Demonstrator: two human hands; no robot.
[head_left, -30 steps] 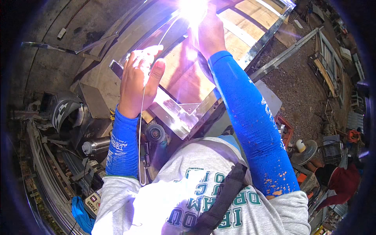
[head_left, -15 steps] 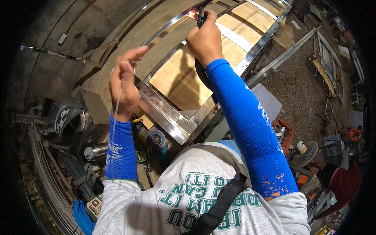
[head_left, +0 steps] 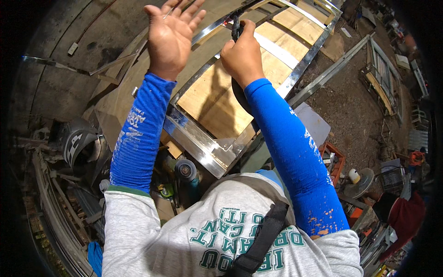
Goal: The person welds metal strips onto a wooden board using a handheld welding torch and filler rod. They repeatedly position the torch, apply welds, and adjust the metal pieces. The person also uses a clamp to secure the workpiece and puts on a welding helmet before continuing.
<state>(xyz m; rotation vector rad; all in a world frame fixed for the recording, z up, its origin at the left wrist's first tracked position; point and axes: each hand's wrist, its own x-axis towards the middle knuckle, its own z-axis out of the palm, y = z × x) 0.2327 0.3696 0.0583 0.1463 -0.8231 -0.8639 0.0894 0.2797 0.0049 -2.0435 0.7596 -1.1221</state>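
My right hand is wrapped round the black handle of a welding torch, whose cable hangs behind the wrist. A small red glow shows by the torch's head, at a shiny metal frame with curved bars. Plywood lies under the frame's bars. Palm up, my left hand is raised left of the torch, over the frame's far left side. Its fingers are spread, and a thin metal rod lies between thumb and fingers. Most of the rod is hard to make out.
An angle grinder stands upright below the frame's near corner. A dark welding helmet sits at left, above long metal bars. At right are a red crate, a fan and a long metal bar on the ground.
My left hand has moved forward and slightly right, turning its palm up and spreading its fingers. My right hand has stayed nearly in place on the torch, and the red glow looks smaller.
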